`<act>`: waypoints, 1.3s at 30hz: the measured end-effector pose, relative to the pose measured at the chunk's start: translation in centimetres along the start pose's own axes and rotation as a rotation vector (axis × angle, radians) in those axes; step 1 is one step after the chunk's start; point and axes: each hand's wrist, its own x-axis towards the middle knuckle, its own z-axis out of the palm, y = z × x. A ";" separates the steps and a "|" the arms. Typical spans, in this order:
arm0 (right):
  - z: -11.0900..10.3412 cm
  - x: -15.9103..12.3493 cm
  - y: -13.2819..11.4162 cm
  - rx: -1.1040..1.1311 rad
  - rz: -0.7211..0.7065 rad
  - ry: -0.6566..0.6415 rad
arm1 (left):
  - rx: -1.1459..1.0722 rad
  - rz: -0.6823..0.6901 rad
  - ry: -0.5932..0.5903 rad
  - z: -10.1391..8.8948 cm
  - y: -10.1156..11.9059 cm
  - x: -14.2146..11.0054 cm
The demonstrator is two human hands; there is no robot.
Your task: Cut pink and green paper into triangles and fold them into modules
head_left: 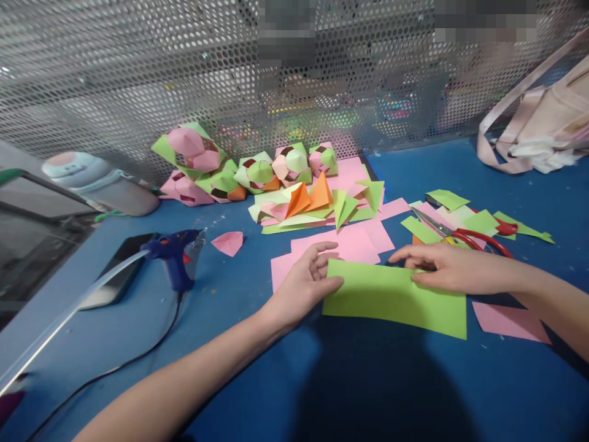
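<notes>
A rectangular sheet of light green paper (391, 298) lies before me, slightly bowed, with its long side running left to right. At its upper left corner my left hand (310, 273) pinches it, thumb on top and the other fingers curled by the edge. My right hand (442, 267) grips the upper edge on the right with its thumb over the sheet. Its index finger reaches past the edge, and its other fingers are partly hidden. Pink paper sheets (354, 242) lie just behind the green one.
Behind stand folded paper balls (260, 173) and loose folded pieces (317, 196). Red-handled scissors (460, 234) rest on scraps at the right. At left are a blue glue gun (172, 255) with its cord, a phone (122, 264) and a bottle (103, 184). A perforated metal panel (138, 80) closes off the back.
</notes>
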 end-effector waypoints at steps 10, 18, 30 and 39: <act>3.2 2.2 -3.5 -0.015 -0.104 0.361 | 0.127 0.140 -0.051 2.2 -1.4 0.2; 4.7 4.0 -3.5 0.185 -0.092 0.379 | 0.102 0.163 -0.035 1.8 -2.3 0.4; 4.9 4.4 -2.4 0.169 -0.190 0.445 | 0.664 0.446 0.024 0.7 -3.2 0.1; 6.1 4.6 -0.5 -0.182 -0.635 0.514 | 0.944 0.782 -0.053 -0.1 -3.8 0.6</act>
